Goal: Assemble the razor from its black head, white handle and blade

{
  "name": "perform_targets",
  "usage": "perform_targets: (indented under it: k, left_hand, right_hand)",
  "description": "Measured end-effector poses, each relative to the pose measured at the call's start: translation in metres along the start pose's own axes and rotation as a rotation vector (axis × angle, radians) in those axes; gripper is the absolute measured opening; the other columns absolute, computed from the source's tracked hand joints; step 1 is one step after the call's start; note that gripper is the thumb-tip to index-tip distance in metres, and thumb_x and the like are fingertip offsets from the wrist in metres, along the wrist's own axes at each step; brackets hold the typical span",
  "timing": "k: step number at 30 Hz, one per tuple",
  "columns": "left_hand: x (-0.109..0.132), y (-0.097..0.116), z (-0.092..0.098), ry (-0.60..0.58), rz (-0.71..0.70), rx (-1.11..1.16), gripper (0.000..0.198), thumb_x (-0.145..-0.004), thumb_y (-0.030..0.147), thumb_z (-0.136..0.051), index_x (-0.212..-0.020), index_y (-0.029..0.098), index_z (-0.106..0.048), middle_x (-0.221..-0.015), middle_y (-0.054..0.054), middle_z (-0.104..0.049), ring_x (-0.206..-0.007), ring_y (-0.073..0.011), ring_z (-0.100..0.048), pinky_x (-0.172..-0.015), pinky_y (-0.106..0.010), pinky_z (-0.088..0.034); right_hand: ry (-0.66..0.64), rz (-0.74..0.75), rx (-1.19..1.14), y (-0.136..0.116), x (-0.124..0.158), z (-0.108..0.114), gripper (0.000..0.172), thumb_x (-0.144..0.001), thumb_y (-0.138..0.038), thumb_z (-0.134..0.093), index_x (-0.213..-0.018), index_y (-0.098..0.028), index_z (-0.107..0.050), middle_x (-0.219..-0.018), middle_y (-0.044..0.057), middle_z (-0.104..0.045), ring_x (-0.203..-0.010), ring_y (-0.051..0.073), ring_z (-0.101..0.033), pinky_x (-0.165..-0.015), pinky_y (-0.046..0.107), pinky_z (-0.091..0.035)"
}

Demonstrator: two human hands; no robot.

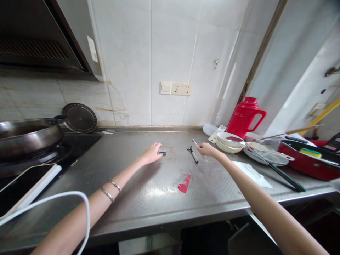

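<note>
My left hand [152, 154] is at the middle of the steel counter, thumb and fingers closed around the near edge of a small clear case [163, 152] with a dark strip, like a razor blade cartridge. My right hand [208, 149] pinches a thin, clear-and-whitish plastic piece [195, 143], tilted up to the left; its exact kind is unclear. Between the hands a razor [193, 155] with a dark head and grey handle lies on the counter. Nearer to me lies a torn red scrap [184, 184].
A pan [29, 136] on the stove and a phone [26, 187] with a white cable stand left. To the right are a red thermos flask [245, 118], stacked bowls [228, 146], a white paper sheet [251, 173], dark chopsticks [287, 177] and a red pot [305, 163].
</note>
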State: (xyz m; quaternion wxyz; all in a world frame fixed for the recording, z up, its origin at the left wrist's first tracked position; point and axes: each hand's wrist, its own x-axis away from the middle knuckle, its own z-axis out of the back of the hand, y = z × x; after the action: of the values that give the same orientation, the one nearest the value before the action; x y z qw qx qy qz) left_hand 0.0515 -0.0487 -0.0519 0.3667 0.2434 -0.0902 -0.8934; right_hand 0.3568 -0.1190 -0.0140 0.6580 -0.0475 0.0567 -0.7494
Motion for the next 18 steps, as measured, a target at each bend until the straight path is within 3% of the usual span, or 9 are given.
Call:
perform_targets:
  k: [3,6,11,18]
  left_hand:
    - [-0.006,-0.023,0.003,-0.055,0.04,-0.015,0.051,-0.07,0.032,-0.058,-0.116,0.013,-0.048,-0.122,-0.013,-0.053,-0.114,-0.0245,-0.048,-0.097,-0.034,-0.035]
    - [-0.012,-0.033,0.0,-0.113,0.081,0.027,0.057,-0.068,0.034,-0.059,-0.119,0.013,-0.046,-0.125,-0.014,-0.052,-0.114,-0.0238,-0.049,-0.097,-0.031,-0.036]
    - [-0.012,-0.031,-0.011,-0.184,0.065,0.012,0.06,-0.065,0.03,-0.06,-0.121,0.013,-0.044,-0.123,-0.014,-0.054,-0.112,-0.0247,-0.052,-0.094,-0.031,-0.039]
    - [-0.012,-0.025,-0.023,-0.164,0.102,-0.008,0.05,-0.07,0.027,-0.055,-0.118,0.017,-0.046,-0.115,-0.011,-0.059,-0.104,-0.0231,-0.057,-0.088,-0.031,-0.041]
  right_hand:
    - [-0.066,-0.046,0.046,0.019,-0.002,-0.014,0.037,-0.082,-0.025,-0.042,-0.061,-0.011,-0.067,-0.065,0.012,-0.067,-0.066,0.019,-0.063,-0.057,0.022,-0.038]
    - [-0.112,-0.055,0.072,0.022,-0.008,-0.026,0.036,-0.083,-0.026,-0.042,-0.067,-0.011,-0.07,-0.071,0.014,-0.069,-0.071,0.02,-0.064,-0.058,0.023,-0.04]
    - [-0.157,-0.056,0.101,0.022,-0.015,-0.036,0.033,-0.082,-0.028,-0.044,-0.076,-0.01,-0.071,-0.079,0.015,-0.07,-0.077,0.021,-0.065,-0.061,0.023,-0.041]
    - [-0.157,-0.053,0.122,0.027,-0.011,-0.037,0.038,-0.085,-0.034,-0.041,-0.083,-0.01,-0.071,-0.085,0.016,-0.07,-0.081,0.021,-0.065,-0.063,0.023,-0.042]
